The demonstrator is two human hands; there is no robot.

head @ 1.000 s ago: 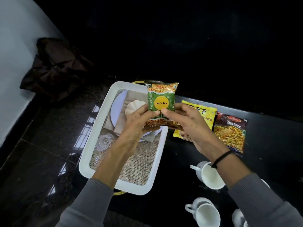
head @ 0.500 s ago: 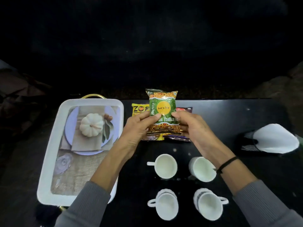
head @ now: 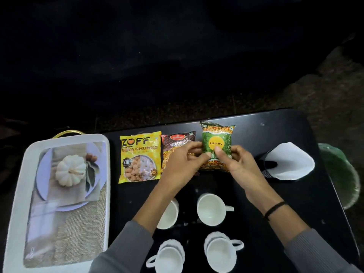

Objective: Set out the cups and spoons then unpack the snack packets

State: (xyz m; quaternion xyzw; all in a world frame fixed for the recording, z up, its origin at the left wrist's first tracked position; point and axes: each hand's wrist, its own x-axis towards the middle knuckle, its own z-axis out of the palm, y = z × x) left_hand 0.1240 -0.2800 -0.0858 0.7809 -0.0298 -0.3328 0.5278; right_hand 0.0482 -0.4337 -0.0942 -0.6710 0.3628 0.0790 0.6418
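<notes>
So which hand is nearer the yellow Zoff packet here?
Left. The left hand is on the green packet's left edge, with the red packet between it and the Zoff packet. The right hand holds the green packet's right side, farther away.

grey ribbed sleeves (head: 126, 245), thin black band (head: 274, 209) on right wrist

I stood over a glossy black desk (head: 275, 134) with a rounded far corner. Beyond it the room lay almost wholly dark. A speckled stone floor (head: 325, 99) showed dimly past the desk's far edge and off to my right.
</notes>
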